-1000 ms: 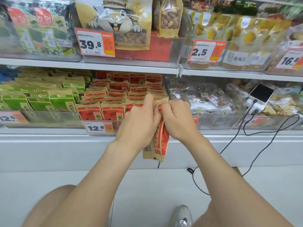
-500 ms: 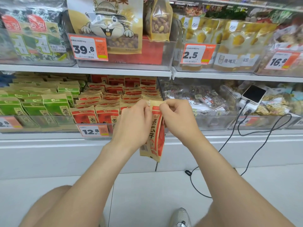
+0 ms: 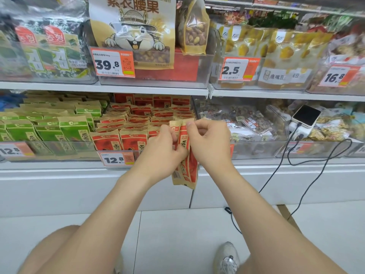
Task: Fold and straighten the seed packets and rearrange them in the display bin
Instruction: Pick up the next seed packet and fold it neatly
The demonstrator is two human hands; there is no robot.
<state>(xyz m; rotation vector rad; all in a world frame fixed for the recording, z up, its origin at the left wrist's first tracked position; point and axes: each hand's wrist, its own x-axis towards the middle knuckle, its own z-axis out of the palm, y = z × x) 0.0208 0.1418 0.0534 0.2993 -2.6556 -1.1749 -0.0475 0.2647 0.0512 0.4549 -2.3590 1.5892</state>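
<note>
left hand [image 3: 162, 147]: fingers [image 3: 171, 133] curled, pinching the packet's upper left edge
right hand [image 3: 209, 143]: fingers [image 3: 190, 126] curled, thumb and forefinger pinching the packet's top right corner
packet [image 3: 186, 171]: red and kraft, held between both hands; top edge at the fingertips, body hangs upright below the fingers, bottom end free in front of the shelf edge
bin [image 3: 194, 108]: just behind the fingers; rows of red packets [image 3: 134, 115] stand in it, front row left of the left fingers
tag [image 3: 116, 159]: reads 12.8, below-left of the left fingers, on the bin front
green packets [image 3: 73, 131]: further left of the left fingers, next compartment
phone [image 3: 306, 115]: well right of the right fingers, slightly higher
cable [image 3: 276, 175]: runs from the phone down to the floor, right of the right wrist
</note>
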